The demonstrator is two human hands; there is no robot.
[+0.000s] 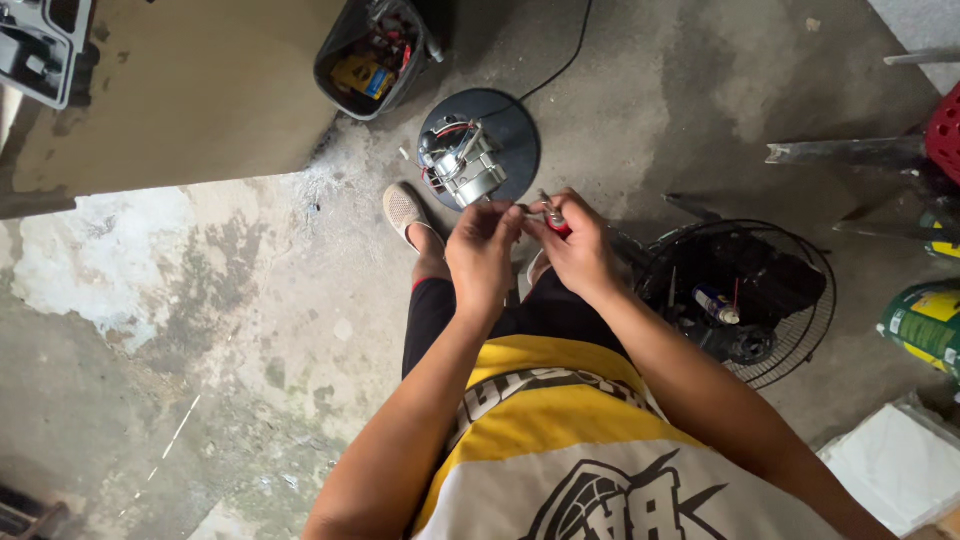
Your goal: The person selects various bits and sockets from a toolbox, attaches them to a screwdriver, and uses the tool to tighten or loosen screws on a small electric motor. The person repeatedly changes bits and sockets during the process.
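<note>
Both my hands meet in front of me, above my knees. My right hand [580,250] grips a small screwdriver with a red handle [556,222], its metal tip pointing up and left. My left hand [482,250] pinches something tiny at the tool's tip; what it is cannot be made out. Just beyond my fingers a bare fan motor [462,162] with red and white wires stands on a round dark base [515,130] on the concrete floor. A black cable runs from the base toward the top of the view.
A wire fan guard [800,330] lies on the floor at right, holding a small spray can [716,304] and black fan parts. A black bin of tools [372,52] stands behind the motor. A green tin [925,325], a red stool and a white bag sit at the far right.
</note>
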